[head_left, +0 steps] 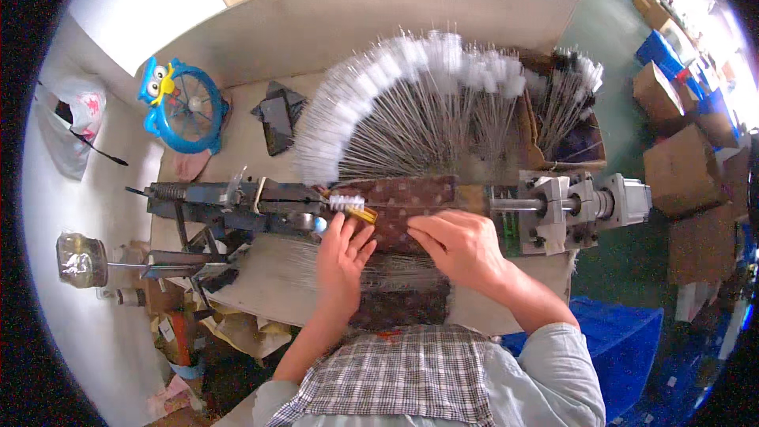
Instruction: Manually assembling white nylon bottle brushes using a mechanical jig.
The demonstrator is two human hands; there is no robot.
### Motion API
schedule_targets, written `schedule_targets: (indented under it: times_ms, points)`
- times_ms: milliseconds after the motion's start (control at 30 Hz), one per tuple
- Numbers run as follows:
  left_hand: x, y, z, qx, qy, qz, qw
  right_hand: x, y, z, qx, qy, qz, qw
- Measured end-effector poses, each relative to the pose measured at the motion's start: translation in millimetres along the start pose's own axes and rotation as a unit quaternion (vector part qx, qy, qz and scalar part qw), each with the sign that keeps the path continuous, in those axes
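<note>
A small white bristle brush (346, 203) lies level at the jaw end of the dark bench machine (288, 198), over a brown patterned cloth (395, 194). Just below the bristles is a yellow piece (363, 214), perhaps a tool handle. My left hand (341, 257) has its fingers stretched and slightly apart, tips right beside the brush and yellow piece. To the right, above the cloth, my right hand (461, 247) is closed in a pinch. Whatever is between its fingertips is too small to make out.
Behind the cloth stands a wide fan of white-tipped wire brushes (395, 122). A carton (565, 150) holds more brushes. A motor with a steel shaft (518, 205) sits at the right. A blue toy-like fan (190, 107) and a phone (276, 122) are at the left.
</note>
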State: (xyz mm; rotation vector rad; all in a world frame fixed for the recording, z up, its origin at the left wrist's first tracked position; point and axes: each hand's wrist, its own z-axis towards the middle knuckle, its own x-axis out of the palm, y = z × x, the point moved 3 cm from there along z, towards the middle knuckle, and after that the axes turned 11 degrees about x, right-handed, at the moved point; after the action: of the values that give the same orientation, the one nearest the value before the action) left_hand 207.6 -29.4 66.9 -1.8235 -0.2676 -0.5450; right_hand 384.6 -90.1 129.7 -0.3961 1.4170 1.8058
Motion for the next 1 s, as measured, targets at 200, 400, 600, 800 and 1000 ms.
schedule_targets:
  times_ms: [200,400,600,800,1000]
  points:
    - [-118,-17,-4,0.066,-0.119,0.050,0.989,35,-71,-68,0.105,0.263,-0.257,0.924]
    - [-325,-75,-27,0.107,-0.273,-0.107,0.950,14,-50,-49,0.053,0.207,-0.220,0.952]
    - [-388,-125,-41,0.193,-0.457,0.042,0.867,0,-41,-45,0.087,0.215,-0.246,0.941]
    - [-296,-71,-31,0.205,-0.436,0.004,0.876,-6,-57,-52,0.151,0.207,-0.211,0.943]
    - [-121,-1,-16,0.087,-0.104,0.030,0.990,2,-65,-58,0.097,0.256,-0.240,0.931]
